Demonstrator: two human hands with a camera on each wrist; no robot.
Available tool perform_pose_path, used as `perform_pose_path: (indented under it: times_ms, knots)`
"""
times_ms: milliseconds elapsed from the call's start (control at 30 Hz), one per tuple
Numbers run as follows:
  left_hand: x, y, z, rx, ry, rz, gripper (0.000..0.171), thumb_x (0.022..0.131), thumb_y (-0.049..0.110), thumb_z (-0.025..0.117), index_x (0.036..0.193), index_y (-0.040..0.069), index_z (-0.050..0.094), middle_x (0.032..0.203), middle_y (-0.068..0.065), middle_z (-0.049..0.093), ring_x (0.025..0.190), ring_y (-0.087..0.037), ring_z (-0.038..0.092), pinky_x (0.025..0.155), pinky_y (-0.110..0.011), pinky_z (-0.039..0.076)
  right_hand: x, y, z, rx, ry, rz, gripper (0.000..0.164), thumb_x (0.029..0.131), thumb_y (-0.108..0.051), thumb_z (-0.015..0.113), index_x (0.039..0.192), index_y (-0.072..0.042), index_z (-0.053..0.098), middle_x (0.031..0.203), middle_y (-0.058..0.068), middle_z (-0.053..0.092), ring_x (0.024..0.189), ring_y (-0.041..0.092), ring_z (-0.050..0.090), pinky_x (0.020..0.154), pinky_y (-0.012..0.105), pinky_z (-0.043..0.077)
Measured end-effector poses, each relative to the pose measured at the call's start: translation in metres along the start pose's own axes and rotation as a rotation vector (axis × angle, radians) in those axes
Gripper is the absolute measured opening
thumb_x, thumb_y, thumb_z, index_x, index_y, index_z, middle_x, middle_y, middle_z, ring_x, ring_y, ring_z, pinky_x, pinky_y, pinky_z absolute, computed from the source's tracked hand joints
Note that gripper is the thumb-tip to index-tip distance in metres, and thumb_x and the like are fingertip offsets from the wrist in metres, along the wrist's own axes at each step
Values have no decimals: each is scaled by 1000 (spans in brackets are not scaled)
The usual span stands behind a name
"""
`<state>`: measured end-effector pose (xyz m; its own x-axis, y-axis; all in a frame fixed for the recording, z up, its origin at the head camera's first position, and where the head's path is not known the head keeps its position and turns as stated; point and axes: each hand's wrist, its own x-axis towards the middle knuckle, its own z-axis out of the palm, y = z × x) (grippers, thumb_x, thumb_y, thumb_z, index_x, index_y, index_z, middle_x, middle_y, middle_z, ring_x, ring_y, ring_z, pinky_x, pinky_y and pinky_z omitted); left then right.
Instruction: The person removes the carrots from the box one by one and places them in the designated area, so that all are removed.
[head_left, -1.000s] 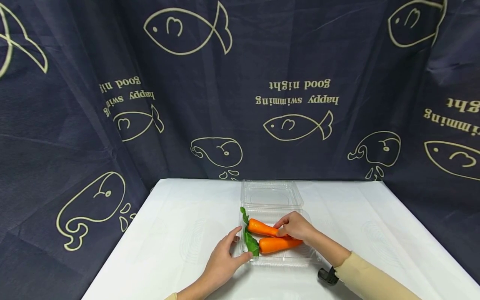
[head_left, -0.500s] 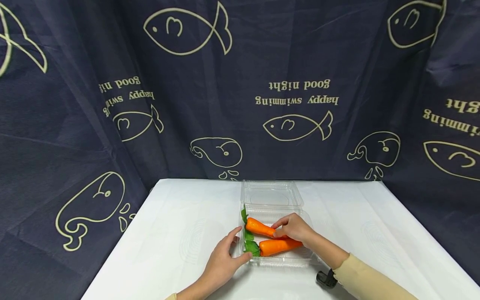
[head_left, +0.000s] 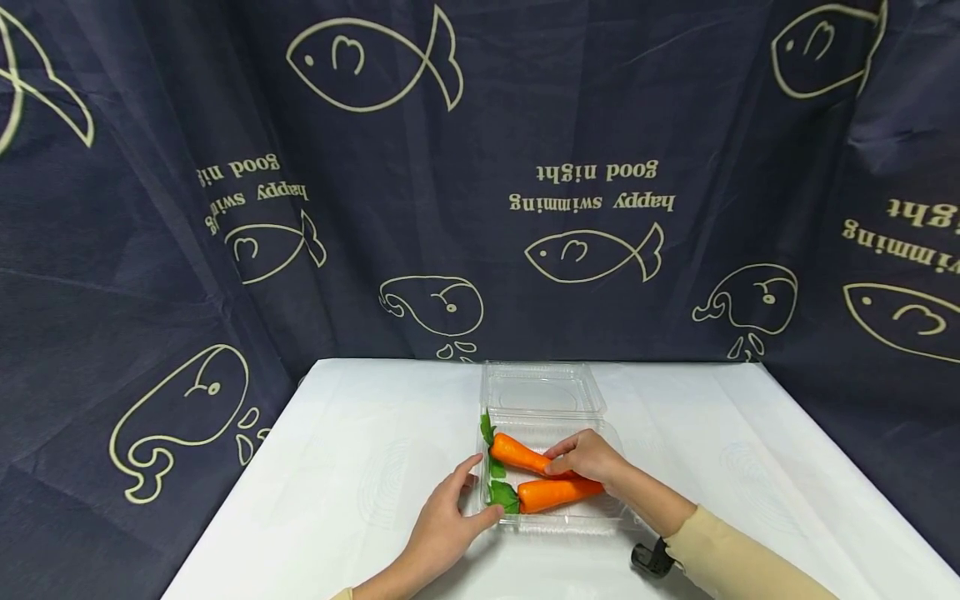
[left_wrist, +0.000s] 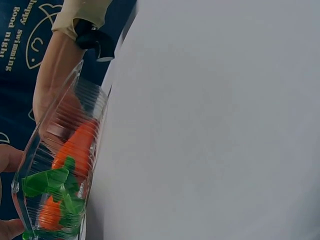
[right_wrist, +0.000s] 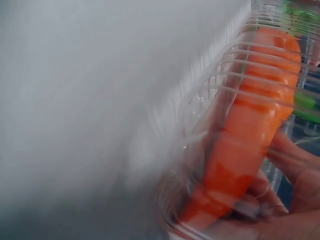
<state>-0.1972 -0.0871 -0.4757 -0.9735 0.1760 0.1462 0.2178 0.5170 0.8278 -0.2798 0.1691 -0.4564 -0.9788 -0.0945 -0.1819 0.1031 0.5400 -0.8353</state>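
Observation:
In the head view, two orange carrots with green leaves lie side by side in a clear plastic clamshell box [head_left: 562, 523]. My right hand [head_left: 588, 458] reaches in from the right and pinches the thin end of the far carrot [head_left: 516, 452] between thumb and fingers. Below it, the near carrot [head_left: 555, 493] lies with its tip partly behind that hand. My left hand [head_left: 444, 525] is spread at the box's left side, thumb by the front corner. Through the ribbed wall, the right wrist view shows an orange carrot [right_wrist: 245, 135] beside the right fingers [right_wrist: 300, 170].
The box's lid [head_left: 540, 390] is folded back flat behind it on the white table [head_left: 360, 417]. A dark blue curtain [head_left: 480, 167] with fish and whale drawings hangs at the back and sides. Near the right sleeve sits a black wrist camera [head_left: 651, 560].
The far carrot has shifted slightly left in the box, its leaves now against the left wall. My right hand still pinches it; the left hand has stayed put.

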Motion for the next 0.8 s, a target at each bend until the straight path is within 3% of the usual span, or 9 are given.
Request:
perform_pose_path:
  times_ms: [467,800]
  knots:
    - [0,-1,0,-7,-2,-4,78,84,47,77,151,24,45,126,-7,62,117,-25,57,100,-54,44,-1,0,0,-28,-12,7,28,75,-19,87,100,-9,81,115,7,72,109,24,60,90,35,45]
    - [2,-1,0,-31,-19,-28,79,85,49,76,152,22,44,127,-7,61,120,-26,56,103,-56,42,-3,-1,0,-36,-4,-8,25,77,-17,86,98,-5,81,109,6,73,98,19,60,83,30,45]
